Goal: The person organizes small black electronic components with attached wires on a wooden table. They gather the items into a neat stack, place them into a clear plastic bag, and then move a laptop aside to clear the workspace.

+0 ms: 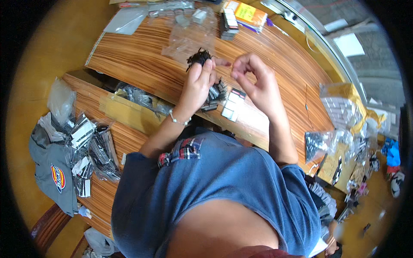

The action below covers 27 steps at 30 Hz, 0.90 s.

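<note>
My left hand [198, 84] is closed round a bundle of thin black strands [198, 58], whose ends stick out past the fingers. The kind of strands is too small to tell. To its right my right hand [257, 79] is raised over the table, thumb and fingertips pinched together. Whatever lies in that pinch, if anything, is too small to make out. Below the hands, by the table's near edge, sits a pile of black, strip-like pieces [217, 93]. Next to it lie white cards with dark edges [233, 105].
Clear plastic bags [191, 32] and a stack of small cards [229, 25] lie at the far side, beside an orange packet [247, 15]. An open drawer [133, 114] juts out at left. Bagged black strips [103, 148] and a grey garment [49, 157] are further left; a bag of white pieces [340, 107] stands right.
</note>
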Motion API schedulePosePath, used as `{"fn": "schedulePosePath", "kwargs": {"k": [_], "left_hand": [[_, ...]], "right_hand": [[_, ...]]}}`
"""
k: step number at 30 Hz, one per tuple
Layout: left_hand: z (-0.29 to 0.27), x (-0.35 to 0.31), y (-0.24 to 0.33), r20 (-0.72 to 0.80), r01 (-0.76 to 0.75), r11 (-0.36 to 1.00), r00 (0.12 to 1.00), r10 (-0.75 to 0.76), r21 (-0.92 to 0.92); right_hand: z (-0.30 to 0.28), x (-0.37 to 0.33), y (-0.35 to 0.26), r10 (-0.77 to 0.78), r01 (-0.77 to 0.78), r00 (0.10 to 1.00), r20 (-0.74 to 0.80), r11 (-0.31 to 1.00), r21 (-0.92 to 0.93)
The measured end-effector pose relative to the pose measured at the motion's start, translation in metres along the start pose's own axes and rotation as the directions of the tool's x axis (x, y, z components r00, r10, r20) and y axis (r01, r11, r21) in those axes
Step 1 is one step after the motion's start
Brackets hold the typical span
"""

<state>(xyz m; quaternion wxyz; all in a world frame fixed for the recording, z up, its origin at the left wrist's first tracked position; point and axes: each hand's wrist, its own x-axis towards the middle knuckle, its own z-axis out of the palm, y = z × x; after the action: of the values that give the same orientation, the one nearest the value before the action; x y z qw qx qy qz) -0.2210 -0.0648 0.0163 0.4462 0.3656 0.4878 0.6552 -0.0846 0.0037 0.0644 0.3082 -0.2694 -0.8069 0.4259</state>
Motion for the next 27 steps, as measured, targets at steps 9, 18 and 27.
{"fn": "schedulePosePath", "kwargs": {"k": [9, 18, 27], "left_hand": [[0.074, -0.013, -0.012, 0.215, 0.048, 0.993, 0.976, -0.023, -0.111], [0.108, -0.019, -0.021, 0.299, 0.08, 0.99, 0.953, -0.044, -0.112], [0.124, -0.018, -0.018, 0.296, 0.077, 0.986, 0.955, -0.031, -0.146]], "right_hand": [[-0.053, -0.051, 0.007, -0.034, -0.008, 0.967, -0.251, 0.987, -0.162], [-0.076, -0.079, 0.007, -0.091, 0.018, 0.953, -0.29, 0.97, -0.243], [-0.084, -0.086, 0.015, -0.247, 0.037, 0.885, -0.395, 0.882, -0.469]]}}
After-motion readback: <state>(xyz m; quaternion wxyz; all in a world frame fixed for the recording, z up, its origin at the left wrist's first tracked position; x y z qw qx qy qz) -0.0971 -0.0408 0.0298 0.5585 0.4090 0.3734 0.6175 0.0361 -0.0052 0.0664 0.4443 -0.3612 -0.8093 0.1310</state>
